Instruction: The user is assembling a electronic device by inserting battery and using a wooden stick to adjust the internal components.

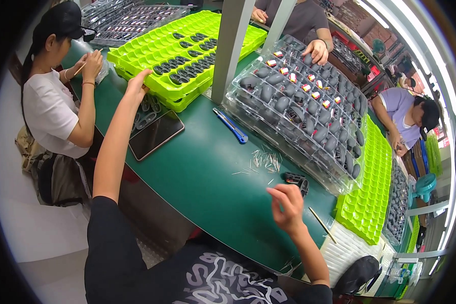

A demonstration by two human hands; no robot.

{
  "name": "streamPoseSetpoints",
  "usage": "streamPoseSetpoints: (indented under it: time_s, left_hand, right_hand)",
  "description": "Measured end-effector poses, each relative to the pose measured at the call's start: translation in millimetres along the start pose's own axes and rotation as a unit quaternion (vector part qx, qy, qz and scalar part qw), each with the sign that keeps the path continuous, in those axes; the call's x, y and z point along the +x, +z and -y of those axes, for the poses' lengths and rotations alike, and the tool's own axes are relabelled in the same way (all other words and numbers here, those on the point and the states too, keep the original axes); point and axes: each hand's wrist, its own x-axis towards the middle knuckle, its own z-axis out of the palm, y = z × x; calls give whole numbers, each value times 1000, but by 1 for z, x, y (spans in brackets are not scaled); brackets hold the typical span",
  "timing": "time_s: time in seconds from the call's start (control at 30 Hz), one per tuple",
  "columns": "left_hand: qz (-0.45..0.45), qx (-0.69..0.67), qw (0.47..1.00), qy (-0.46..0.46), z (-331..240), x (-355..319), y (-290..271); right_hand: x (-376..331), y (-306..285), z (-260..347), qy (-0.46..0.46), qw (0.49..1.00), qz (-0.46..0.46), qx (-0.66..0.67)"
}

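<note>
My left hand (pixel 138 83) reaches forward and grips the near left edge of a bright green tray (pixel 175 96), its thumb at the rim. The tray lies on a second green one and holds rows of black oval parts (pixel 185 71) in its nearer pockets. My right hand (pixel 289 207) is above the table with fingers bent and drawn together; whatever may be between the fingertips is too small to make out. Just beyond it sits a black plastic part (pixel 295 181). A thin metal pin (pixel 270 181) is by its fingertips, and a loose pile of pins (pixel 265 160) lies farther off.
On the green table (pixel 202 172) are a blue utility knife (pixel 231 126) and a dark phone (pixel 156 135). Clear trays (pixel 294 101) of grey mouse-like shells stand beyond, beside a grey post (pixel 231 45). A thin stick (pixel 323 225) lies at right. Co-workers sit left, right and opposite.
</note>
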Motion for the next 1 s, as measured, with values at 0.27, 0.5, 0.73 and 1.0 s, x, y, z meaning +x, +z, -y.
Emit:
streamPoseSetpoints:
  time_s: [0.27,0.5,0.73,1.0]
  left_hand:
    - [97,-222,970,29,0,-13,26]
    - [106,-250,962,-33,10,-9,43]
    - [141,-223,965,-20,7,-12,36]
    - [117,-222,968,11,-13,-47,2]
  right_hand:
    - [30,47,13,-69,990,88,84]
    - [33,66,16,-63,985,103,123]
    - [32,74,15,-2,972,120,204]
    - [81,138,14,329,670,185,639]
